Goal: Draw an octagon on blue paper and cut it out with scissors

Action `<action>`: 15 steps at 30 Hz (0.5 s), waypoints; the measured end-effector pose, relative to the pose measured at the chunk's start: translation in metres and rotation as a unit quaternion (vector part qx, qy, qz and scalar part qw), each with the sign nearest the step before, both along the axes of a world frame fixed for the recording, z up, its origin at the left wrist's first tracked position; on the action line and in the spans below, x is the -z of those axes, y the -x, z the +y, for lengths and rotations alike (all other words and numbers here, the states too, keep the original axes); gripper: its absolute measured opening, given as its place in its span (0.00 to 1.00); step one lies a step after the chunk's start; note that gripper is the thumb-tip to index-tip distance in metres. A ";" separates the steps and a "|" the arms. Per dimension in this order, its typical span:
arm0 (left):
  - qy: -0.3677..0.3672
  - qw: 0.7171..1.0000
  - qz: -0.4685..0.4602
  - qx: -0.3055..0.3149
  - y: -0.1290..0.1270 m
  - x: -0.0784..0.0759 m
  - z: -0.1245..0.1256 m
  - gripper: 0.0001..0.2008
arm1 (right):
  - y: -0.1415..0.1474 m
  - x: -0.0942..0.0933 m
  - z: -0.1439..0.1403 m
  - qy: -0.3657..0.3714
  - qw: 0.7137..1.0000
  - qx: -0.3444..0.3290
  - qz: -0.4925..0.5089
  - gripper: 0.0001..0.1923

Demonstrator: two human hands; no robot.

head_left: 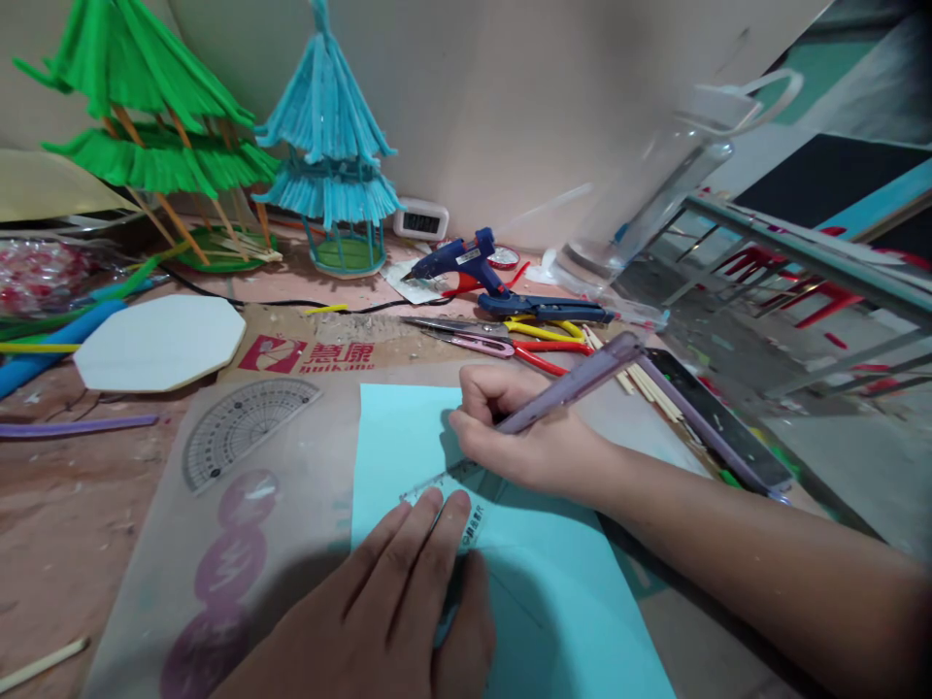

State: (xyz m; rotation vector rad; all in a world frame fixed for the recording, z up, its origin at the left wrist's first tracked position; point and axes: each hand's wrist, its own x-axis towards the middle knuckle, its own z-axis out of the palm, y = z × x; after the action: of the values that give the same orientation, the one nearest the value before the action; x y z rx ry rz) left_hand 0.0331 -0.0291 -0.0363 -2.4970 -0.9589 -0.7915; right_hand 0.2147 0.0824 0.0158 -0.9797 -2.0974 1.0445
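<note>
Pinching pen (560, 388) in R hand (539, 442), we've L hand (393, 597) flat, fingers together, on clear ruler (475, 522) atop blue paper (582, 602); ruler'd prob. slip & skew strokes if L fingertips ease off. Pinkish tabletop (44, 544) cluttered: protractor (251, 425) L of L fingers, glue gun (460, 256) beyond R fingertips; rm has red stools (828, 301) far R of both.

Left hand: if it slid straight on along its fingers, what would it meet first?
Likely the right hand, which grips the pen just past the ruler the left hand is on; heights are hard to judge.
</note>
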 end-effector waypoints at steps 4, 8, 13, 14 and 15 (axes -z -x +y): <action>0.029 0.999 0.011 0.039 0.001 0.009 0.003 0.13 | -0.001 -0.002 0.003 0.027 0.999 0.035 0.030 0.14; 0.111 0.991 0.037 0.058 -0.005 0.001 0.010 0.15 | -0.002 -0.001 0.007 0.037 0.998 0.032 0.049 0.14; 0.158 0.983 0.048 0.083 -0.007 -0.020 0.005 0.13 | -0.006 0.001 0.014 0.144 0.986 0.009 0.087 0.15; 0.164 0.981 0.049 0.089 -0.006 -0.024 0.002 0.12 | -0.006 0.001 0.015 0.159 0.983 0.005 0.093 0.15; 0.171 0.980 0.047 0.094 -0.004 -0.027 -0.001 0.11 | -0.006 0.002 0.016 0.166 0.981 0.003 0.097 0.15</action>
State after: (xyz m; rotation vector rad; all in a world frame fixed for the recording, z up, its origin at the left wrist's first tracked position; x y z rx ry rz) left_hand 0.0376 -0.0296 -0.0093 -2.9271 -0.8998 -0.5961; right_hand 0.2212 0.0986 0.0142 -0.9921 -1.7958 1.4588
